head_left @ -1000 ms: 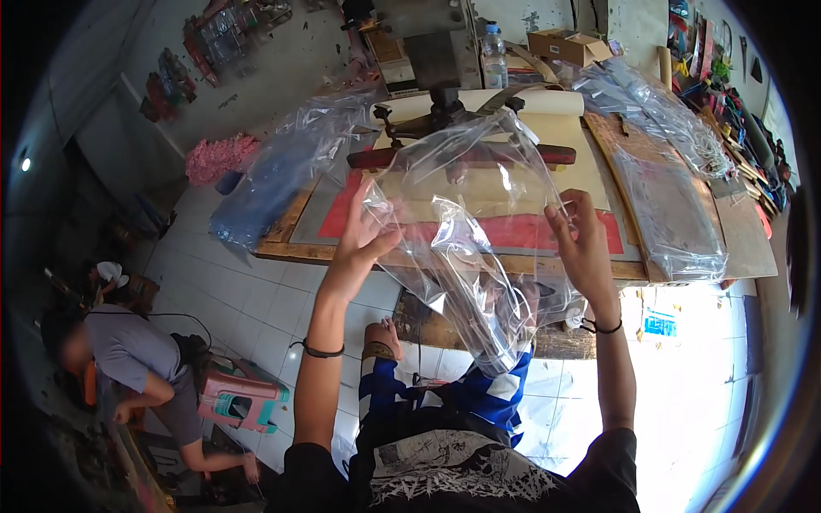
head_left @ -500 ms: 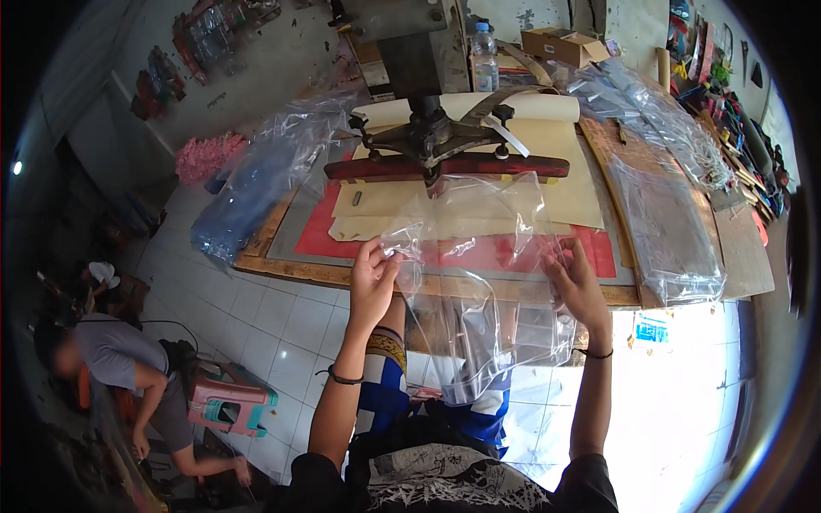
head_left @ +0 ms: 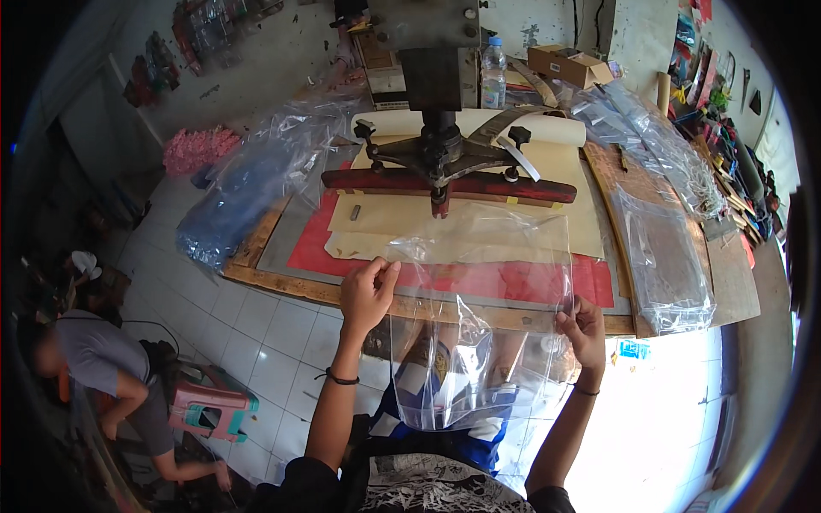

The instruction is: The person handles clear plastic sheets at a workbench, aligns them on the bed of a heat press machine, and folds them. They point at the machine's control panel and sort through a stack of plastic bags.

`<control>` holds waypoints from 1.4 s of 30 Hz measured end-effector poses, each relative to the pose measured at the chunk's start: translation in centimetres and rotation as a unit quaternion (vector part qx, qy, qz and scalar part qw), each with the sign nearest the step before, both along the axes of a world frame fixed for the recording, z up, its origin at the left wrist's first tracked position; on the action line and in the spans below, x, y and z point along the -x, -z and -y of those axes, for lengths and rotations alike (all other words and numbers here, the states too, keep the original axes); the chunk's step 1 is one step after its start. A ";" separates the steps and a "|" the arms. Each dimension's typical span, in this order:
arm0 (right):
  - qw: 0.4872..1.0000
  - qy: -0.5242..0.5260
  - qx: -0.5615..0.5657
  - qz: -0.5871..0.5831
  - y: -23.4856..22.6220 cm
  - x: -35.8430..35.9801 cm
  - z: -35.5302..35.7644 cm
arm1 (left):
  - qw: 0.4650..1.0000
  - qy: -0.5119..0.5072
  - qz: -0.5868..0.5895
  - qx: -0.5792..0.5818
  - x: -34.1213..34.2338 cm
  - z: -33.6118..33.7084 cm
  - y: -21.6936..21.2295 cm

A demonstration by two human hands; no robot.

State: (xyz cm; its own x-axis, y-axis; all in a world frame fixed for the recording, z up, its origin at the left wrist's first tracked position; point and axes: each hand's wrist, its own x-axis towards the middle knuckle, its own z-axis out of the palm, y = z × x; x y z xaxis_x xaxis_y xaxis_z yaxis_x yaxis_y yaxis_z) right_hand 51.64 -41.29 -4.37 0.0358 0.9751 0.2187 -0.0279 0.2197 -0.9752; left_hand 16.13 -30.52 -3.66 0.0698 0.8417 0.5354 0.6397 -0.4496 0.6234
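A clear plastic bag (head_left: 479, 342) hangs spread between my two hands, its upper part over the table edge and its lower part above my lap. My left hand (head_left: 368, 295) pinches its left side. My right hand (head_left: 583, 332) grips its right side, a little lower. Beyond the bag stands a press machine (head_left: 440, 154) with a long dark red bar (head_left: 530, 188) across its head. Beneath the bar lie cream sheets (head_left: 389, 224) on a red sheet (head_left: 316, 254). A small grey metal piece (head_left: 356, 212) rests on the cream sheet.
Blue-tinted plastic (head_left: 218, 218) is heaped at the table's left. Flat clear plastic bags (head_left: 663, 256) lie on the wooden board at right. A water bottle (head_left: 493, 73) and a cardboard box (head_left: 569, 64) stand behind. A person (head_left: 111, 359) works at lower left beside a stool (head_left: 209, 402).
Both hands have come lower and nearer me, the right more so. The bag is now stretched flatter and wider between them, with its top edge away from the press bar.
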 end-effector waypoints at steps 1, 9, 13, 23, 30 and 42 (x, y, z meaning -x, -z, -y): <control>1.000 0.002 -0.002 -0.007 0.0 0.0 0.0 | 1.000 0.003 0.013 0.023 0.2 -0.2 0.2; 0.992 0.027 -0.100 -0.071 1.7 -1.6 0.7 | 0.984 0.125 0.094 0.081 2.0 0.2 0.7; 0.984 0.038 -0.136 -0.110 3.4 -2.0 0.1 | 0.981 0.089 0.121 0.123 1.6 0.4 0.4; 0.979 0.049 -0.146 -0.136 4.9 -3.5 -1.3 | 0.939 0.078 -0.308 0.131 1.7 -11.3 -1.0; 0.976 0.118 -0.145 -0.109 5.9 0.3 6.1 | 0.933 0.099 -0.330 0.099 -1.2 -12.4 1.5; 0.888 0.381 -0.138 -0.219 9.1 3.7 28.5 | 0.938 0.139 -0.306 0.090 -11.7 -11.5 2.1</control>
State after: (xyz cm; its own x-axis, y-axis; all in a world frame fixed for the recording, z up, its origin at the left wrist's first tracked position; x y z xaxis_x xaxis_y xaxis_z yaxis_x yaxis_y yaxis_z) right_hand 47.99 -69.83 -13.47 0.8023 0.5427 0.2485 -0.1311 0.5663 -0.8137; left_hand 27.88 -19.02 -5.71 0.5480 0.8181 0.1744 0.7756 -0.5750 0.2602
